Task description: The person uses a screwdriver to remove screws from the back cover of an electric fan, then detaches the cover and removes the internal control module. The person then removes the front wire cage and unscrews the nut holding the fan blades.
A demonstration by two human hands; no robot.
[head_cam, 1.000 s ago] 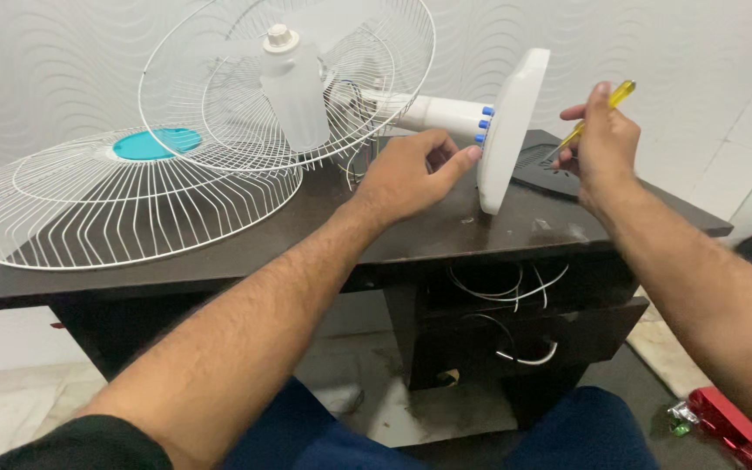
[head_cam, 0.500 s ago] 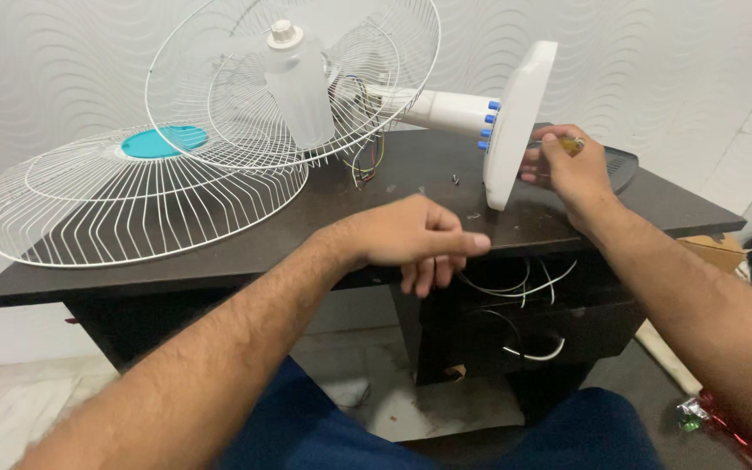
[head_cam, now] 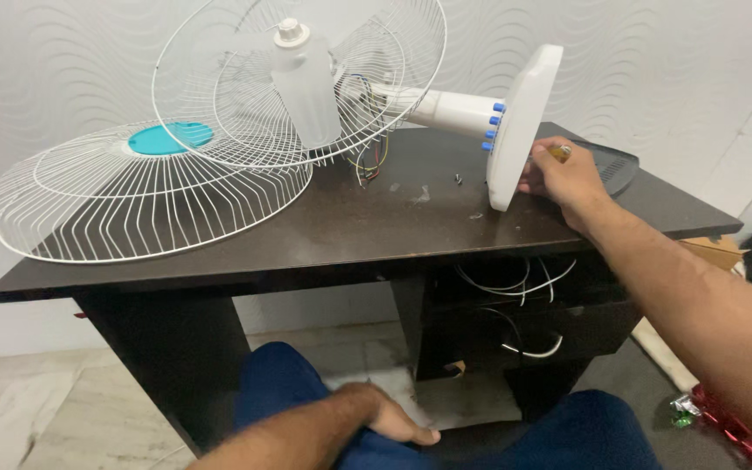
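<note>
A white fan lies on its side on the dark wooden desk [head_cam: 324, 235]. Its round base [head_cam: 524, 122] stands on edge, with blue buttons on the neck [head_cam: 450, 111]. My right hand [head_cam: 560, 177] is behind the base's lower edge, closed around a yellow-handled screwdriver [head_cam: 560, 151]. The rear wire grille [head_cam: 306, 78] with the motor housing [head_cam: 306, 83] leans at the back. The loose front grille [head_cam: 150, 196] with a teal centre cap lies flat at the left. My left hand [head_cam: 389, 422] rests low on my blue trouser leg, holding nothing.
Coloured wires [head_cam: 369, 164] hang from the motor onto the desk, and small screws [head_cam: 458, 180] lie near the base. A black cover [head_cam: 613, 164] lies behind my right hand. White cables [head_cam: 515, 283] hang under the desk. A red object [head_cam: 733, 431] lies on the floor at the right.
My left hand has dropped from the desk edge down to my lap. My right hand has stayed at the fan base with the screwdriver, shifting slightly lower.
</note>
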